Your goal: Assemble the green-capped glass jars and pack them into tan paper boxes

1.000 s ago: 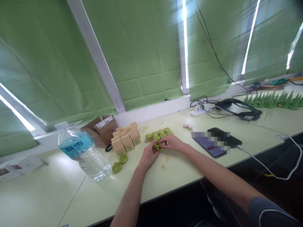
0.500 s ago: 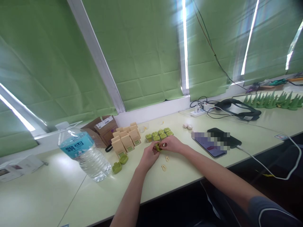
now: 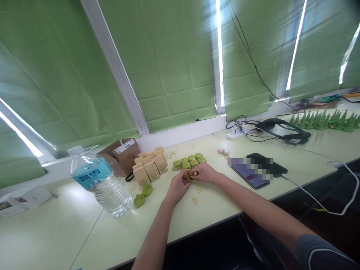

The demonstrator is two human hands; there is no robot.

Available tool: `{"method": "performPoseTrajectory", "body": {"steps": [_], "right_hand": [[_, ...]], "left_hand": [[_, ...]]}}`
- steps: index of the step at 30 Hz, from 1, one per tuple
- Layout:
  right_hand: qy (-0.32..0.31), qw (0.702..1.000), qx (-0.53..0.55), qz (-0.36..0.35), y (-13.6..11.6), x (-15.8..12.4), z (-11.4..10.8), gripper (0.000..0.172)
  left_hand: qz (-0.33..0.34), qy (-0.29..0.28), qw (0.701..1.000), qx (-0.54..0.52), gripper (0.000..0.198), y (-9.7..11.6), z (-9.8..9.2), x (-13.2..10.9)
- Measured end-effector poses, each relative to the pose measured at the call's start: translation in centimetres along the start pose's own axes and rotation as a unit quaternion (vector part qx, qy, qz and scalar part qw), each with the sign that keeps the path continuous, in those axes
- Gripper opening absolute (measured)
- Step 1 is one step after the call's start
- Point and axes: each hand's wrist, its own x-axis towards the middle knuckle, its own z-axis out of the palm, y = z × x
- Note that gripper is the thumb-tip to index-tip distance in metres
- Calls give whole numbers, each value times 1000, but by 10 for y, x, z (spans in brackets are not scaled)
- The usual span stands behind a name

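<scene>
My left hand [image 3: 179,184] is closed around a small green plastic piece [image 3: 188,176], shaped like a little box part. The fingers of my right hand [image 3: 205,173] pinch the same piece from the right; they hide much of it. Just behind both hands sit several small green-lidded boxes [image 3: 193,162] in two rows. On the table in front of my hands lie two small cream-yellow loops [image 3: 199,190], apart from each other. Two loose green box parts [image 3: 143,195] rest farther left, near the beige pieces.
A large water bottle [image 3: 102,183] stands tilted-looking at the left. Several beige pieces [image 3: 150,165] and an open cardboard box [image 3: 126,153] are behind. To the right lie two phones [image 3: 250,174], white earbuds [image 3: 223,151], a black headset [image 3: 284,131], cables and green spiky pieces [image 3: 326,119].
Both hands stay in nearly the same place on the green piece. The view has shifted very slightly; nothing on the table has visibly moved.
</scene>
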Motion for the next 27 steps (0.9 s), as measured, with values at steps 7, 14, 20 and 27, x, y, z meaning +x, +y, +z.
{"method": "performPoseTrajectory", "body": {"steps": [7, 14, 20, 27], "right_hand": [[-3, 1000, -20, 11, 4, 1, 3, 11], [-15, 998, -57, -1, 8, 3, 8, 10], [-1, 994, -103, -17, 7, 3, 10, 10], [-13, 995, -100, -12, 3, 3, 11, 10]], "left_hand": [[4, -7, 1000, 1, 47, -1, 0, -1], [12, -13, 1000, 4, 48, -3, 0, -1], [24, -16, 1000, 7, 43, 0, -2, -3], [35, -18, 999, 13, 44, -2, -3, -4]]}}
